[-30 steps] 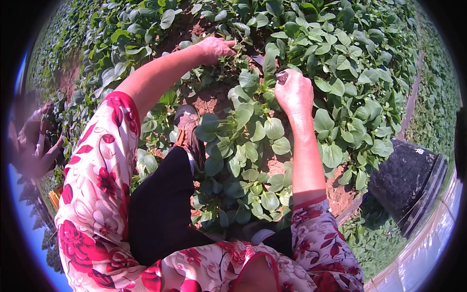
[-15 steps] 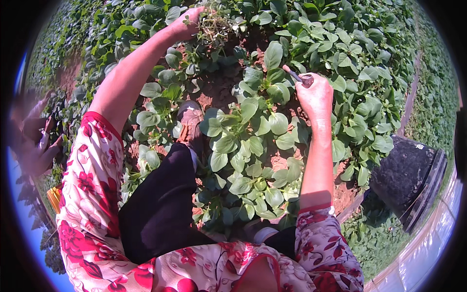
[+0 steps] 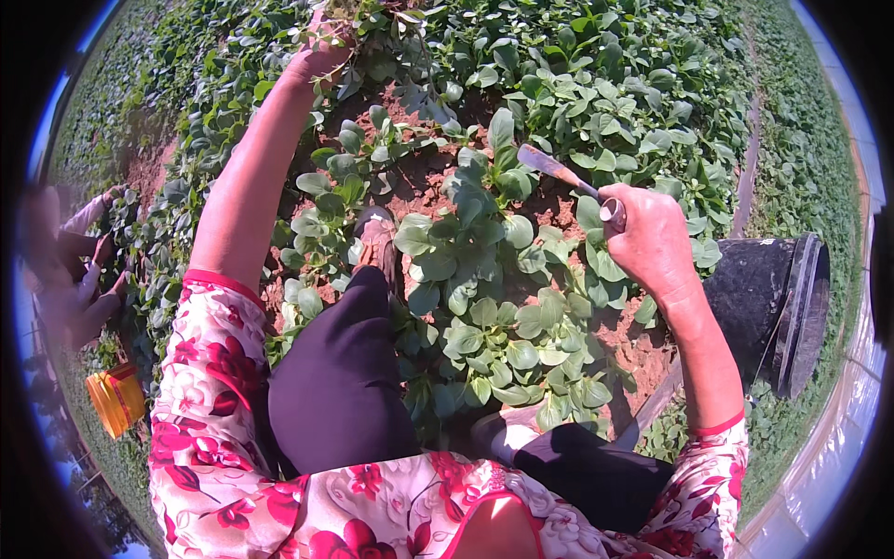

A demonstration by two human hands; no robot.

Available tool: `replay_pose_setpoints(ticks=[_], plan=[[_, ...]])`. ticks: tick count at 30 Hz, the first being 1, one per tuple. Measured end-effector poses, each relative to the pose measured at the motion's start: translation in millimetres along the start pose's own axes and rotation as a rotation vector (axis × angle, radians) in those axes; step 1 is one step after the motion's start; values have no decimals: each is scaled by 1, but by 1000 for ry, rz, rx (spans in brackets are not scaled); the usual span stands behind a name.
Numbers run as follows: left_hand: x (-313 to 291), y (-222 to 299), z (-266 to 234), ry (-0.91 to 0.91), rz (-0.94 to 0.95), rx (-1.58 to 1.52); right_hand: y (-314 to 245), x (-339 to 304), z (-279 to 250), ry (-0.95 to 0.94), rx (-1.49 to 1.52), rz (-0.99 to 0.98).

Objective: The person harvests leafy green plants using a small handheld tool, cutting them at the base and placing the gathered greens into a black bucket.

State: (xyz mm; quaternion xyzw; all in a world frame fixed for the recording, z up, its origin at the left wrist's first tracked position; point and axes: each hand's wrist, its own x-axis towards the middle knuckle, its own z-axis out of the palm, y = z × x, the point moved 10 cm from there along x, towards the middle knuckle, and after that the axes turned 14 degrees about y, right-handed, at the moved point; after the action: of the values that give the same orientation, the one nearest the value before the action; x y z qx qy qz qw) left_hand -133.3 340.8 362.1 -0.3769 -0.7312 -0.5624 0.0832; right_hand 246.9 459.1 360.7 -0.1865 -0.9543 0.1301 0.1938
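My left hand (image 3: 324,47) is stretched far forward, closed around a bunch of pulled weeds (image 3: 377,28) with thin stems and pale roots. My right hand (image 3: 652,233) grips the handle of a small hand hoe (image 3: 559,170), its flat, soil-stained blade pointing up and left above the plants. Broad-leaved green seedlings (image 3: 456,247) grow in reddish soil between my two arms. The blade is close to the upright leaves of one plant; whether it touches them I cannot tell.
A black bucket (image 3: 750,298) lies tipped on its side at the right. At the left are a yellow bucket (image 3: 116,399) and another person's hands (image 3: 98,270) among the plants. My shoe (image 3: 375,233) rests on soil between rows. White sheeting (image 3: 819,466) borders the right.
My left hand has moved a little up and left with the weeds. My right hand has shifted right and down, and the hoe blade now shows clearly.
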Motion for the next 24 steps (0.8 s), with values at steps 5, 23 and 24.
replay_pose_setpoints(ticks=[5, 23, 24], plan=[[25, 134, 46, -43, 97, -73, -41, -95, -103, 48, -14, -41], [-260, 630, 489, -756, 452, -96, 14, -260, -151, 208, -29, 359], [-293, 613, 499, -1010, 373, -68, 19, -267, -157, 256, -28, 354]])
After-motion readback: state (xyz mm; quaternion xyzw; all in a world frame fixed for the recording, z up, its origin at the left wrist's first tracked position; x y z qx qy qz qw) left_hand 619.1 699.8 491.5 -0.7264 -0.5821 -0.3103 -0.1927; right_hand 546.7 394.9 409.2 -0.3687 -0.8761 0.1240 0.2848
